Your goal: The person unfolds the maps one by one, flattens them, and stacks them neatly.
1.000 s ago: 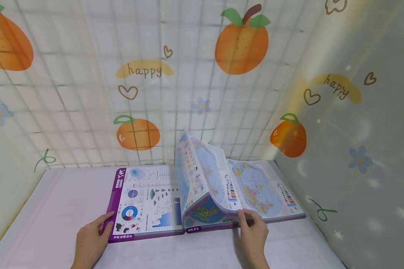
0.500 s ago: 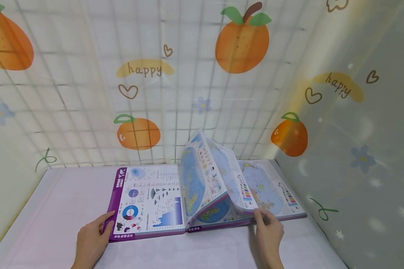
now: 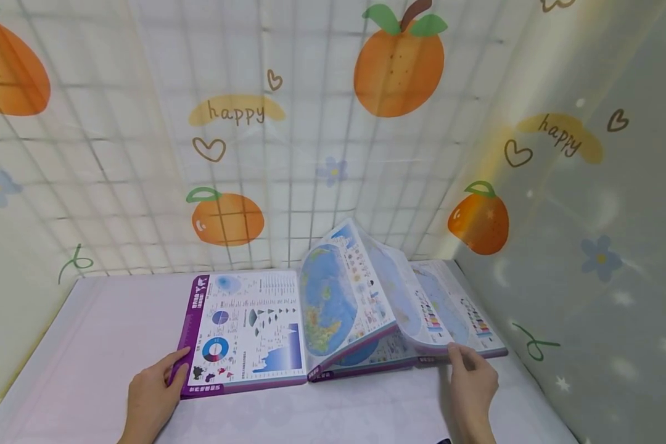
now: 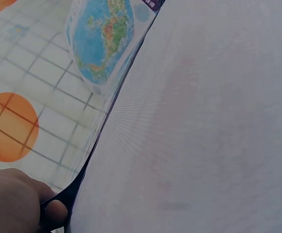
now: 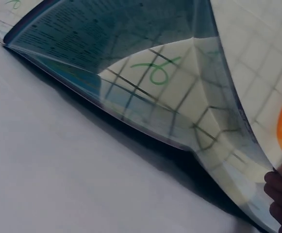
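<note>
A glossy folding map [image 3: 244,320] with purple borders lies partly unfolded on the white table. Its left panel, printed with charts, is flat. The left hand [image 3: 152,391] pinches that panel's lower left edge between thumb and fingers; the left wrist view also shows this hand [image 4: 14,201] on the edge. In the middle, a panel with a blue world map [image 3: 330,308] slants up like a tent. At the right, the right hand [image 3: 474,379] pinches the near corner of the raised section. The right wrist view shows these fingers [image 5: 276,194] at the glossy sheet's edge.
A curtain [image 3: 322,135] printed with oranges hangs behind the table, with a wire grid showing through it. It continues along the right side. White table surface [image 3: 127,320] lies left of the map and in front of it. A small dark thing [image 3: 444,441] shows at the bottom edge.
The right hand has moved to the right, drawing the raised panels with it. The middle world map panel now faces more openly and lies lower. The left hand has stayed on its edge.
</note>
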`<control>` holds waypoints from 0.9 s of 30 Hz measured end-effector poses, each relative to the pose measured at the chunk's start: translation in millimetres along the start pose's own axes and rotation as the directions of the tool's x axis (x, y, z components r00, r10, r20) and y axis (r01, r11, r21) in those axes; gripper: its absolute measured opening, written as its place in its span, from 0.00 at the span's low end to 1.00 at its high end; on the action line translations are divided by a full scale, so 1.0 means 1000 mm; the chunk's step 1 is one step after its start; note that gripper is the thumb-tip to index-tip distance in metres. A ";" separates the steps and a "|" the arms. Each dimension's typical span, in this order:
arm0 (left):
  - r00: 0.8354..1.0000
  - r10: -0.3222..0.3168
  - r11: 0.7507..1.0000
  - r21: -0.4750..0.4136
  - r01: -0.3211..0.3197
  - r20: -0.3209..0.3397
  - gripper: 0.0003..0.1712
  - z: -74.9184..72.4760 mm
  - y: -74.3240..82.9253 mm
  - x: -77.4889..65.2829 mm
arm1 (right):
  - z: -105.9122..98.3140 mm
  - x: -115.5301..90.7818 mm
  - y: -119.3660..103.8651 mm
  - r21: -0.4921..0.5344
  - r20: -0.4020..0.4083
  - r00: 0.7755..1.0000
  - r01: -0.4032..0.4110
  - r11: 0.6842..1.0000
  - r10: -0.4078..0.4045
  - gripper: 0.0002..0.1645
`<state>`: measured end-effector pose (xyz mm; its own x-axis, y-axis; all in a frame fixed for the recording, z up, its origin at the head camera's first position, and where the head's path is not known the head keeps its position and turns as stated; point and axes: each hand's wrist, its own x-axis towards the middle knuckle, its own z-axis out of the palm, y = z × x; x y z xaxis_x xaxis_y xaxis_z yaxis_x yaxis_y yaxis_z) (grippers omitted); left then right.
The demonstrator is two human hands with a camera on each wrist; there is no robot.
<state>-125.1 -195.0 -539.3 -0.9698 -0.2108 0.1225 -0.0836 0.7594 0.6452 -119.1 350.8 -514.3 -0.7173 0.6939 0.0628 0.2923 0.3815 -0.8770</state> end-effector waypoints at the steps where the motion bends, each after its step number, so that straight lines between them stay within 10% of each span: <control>1: 1.000 0.001 1.000 -0.002 -0.001 0.001 0.21 0.000 0.000 0.000 | -0.003 0.002 0.001 0.002 -0.003 1.000 -0.020 1.000 0.020 0.33; 19: 1.000 -0.007 1.000 -0.001 0.007 -0.011 0.21 0.000 0.002 -0.001 | -0.038 0.044 0.016 0.104 -0.080 0.958 -0.267 0.958 0.276 0.35; 27: 1.000 0.008 1.000 -0.001 -0.008 -0.020 0.21 0.001 0.001 -0.001 | -0.047 0.048 0.020 0.184 -0.127 0.952 -0.253 0.950 0.279 0.33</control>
<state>-124.1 -193.4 -539.1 -0.9655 -0.2176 0.1428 -0.0761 0.7606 0.6447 -117.5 420.7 -506.4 -0.5210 0.8445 -0.1242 0.3427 0.0737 -0.9366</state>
